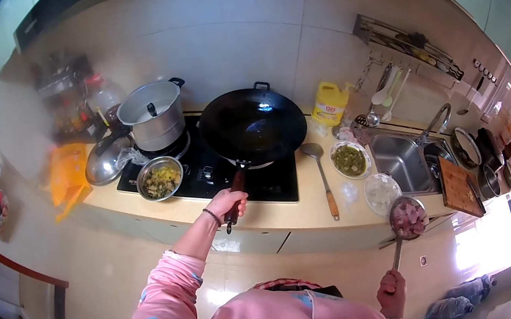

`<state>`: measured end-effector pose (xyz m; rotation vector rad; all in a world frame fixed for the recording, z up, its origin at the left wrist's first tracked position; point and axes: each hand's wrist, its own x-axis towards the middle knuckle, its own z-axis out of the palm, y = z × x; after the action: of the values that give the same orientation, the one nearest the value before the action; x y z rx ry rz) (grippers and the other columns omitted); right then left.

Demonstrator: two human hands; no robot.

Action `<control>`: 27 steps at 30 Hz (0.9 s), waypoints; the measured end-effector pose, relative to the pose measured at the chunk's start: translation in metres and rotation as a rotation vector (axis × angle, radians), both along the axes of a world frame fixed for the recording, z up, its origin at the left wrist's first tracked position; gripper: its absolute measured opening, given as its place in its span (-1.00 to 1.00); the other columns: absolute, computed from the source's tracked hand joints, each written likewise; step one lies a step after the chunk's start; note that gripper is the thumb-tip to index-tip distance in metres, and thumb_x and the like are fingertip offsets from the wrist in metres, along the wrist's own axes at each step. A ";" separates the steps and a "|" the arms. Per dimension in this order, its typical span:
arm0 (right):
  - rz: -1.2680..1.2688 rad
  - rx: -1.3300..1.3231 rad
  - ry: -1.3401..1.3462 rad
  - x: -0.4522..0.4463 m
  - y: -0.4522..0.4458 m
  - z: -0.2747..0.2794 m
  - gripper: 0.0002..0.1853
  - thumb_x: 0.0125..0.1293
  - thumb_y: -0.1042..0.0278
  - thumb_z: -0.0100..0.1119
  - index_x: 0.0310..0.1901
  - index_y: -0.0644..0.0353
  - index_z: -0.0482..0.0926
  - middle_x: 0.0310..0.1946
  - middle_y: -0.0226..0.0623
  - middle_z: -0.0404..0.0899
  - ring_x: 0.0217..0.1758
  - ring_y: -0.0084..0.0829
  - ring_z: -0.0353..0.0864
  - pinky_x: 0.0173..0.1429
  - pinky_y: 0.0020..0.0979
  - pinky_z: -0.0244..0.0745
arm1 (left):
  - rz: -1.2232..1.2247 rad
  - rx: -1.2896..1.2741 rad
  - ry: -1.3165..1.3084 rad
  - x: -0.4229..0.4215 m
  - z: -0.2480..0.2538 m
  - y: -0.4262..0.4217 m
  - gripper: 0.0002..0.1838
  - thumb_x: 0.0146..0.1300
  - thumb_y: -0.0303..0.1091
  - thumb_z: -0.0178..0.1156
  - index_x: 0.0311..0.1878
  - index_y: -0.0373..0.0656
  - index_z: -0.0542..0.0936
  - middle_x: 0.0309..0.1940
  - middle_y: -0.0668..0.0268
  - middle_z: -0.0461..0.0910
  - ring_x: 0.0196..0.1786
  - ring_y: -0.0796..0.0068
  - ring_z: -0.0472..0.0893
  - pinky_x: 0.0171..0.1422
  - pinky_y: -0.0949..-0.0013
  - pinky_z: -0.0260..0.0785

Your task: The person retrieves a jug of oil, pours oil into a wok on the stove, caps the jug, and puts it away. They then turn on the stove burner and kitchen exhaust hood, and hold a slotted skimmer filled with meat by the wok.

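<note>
My left hand [229, 206] is wrapped round the wooden handle of a black wok [253, 124] on the black cooktop [273, 189]. My right hand [392, 292] grips the handle of a metal strainer ladle [398, 250], which holds pieces of pinkish raw meat [409, 219]. The ladle is held in front of the counter edge, beside a white plate [382, 194]. A dark, shiny layer shows in the wok, and whether it is liquid I cannot tell. Near the wok lies a spatula [321, 176] with a wooden handle end.
A lidded pot [156, 124] and a metal bowl of food [160, 179] stand left of the wok. To the right are a yellow jug [329, 105], a plate of green food [350, 160], the sink [396, 162] and a cutting board [458, 186] over the counter edge.
</note>
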<state>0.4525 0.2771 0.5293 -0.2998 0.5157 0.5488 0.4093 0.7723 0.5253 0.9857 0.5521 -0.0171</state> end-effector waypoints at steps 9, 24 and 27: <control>-0.035 -0.098 -0.052 -0.006 0.002 0.006 -0.82 0.33 0.42 -0.13 -0.47 0.17 0.29 -0.74 -0.60 0.08 -0.74 -0.74 0.07 -0.78 -0.71 0.02 | 0.001 -0.039 -0.017 0.017 0.003 0.005 -0.84 0.15 -0.46 0.10 -0.51 -0.19 0.37 -0.66 0.38 0.39 -0.65 0.62 0.38 -0.59 0.53 0.29; -0.061 -0.115 -0.133 -0.014 0.018 0.016 -0.81 0.34 0.40 -0.15 -0.44 0.22 0.31 -0.73 -0.59 0.07 -0.75 -0.74 0.03 -0.79 -0.70 0.01 | 0.018 0.014 -0.003 0.013 0.003 -0.004 -0.86 0.12 -0.43 0.18 -0.44 -0.22 0.42 -0.61 0.31 0.46 -0.61 0.50 0.50 -0.54 0.42 0.46; -0.050 -0.084 -0.135 -0.010 0.012 0.010 -0.81 0.35 0.39 -0.16 -0.43 0.23 0.31 -0.73 -0.58 0.06 -0.75 -0.73 0.03 -0.79 -0.70 0.01 | 0.042 -0.045 0.043 -0.002 0.000 -0.022 -0.86 0.14 -0.39 0.19 -0.35 -0.16 0.41 -0.58 0.34 0.46 -0.62 0.52 0.49 -0.57 0.44 0.43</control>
<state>0.4423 0.2895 0.5390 -0.4004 0.4155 0.4553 0.4071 0.7503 0.5253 0.9315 0.6095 -0.0138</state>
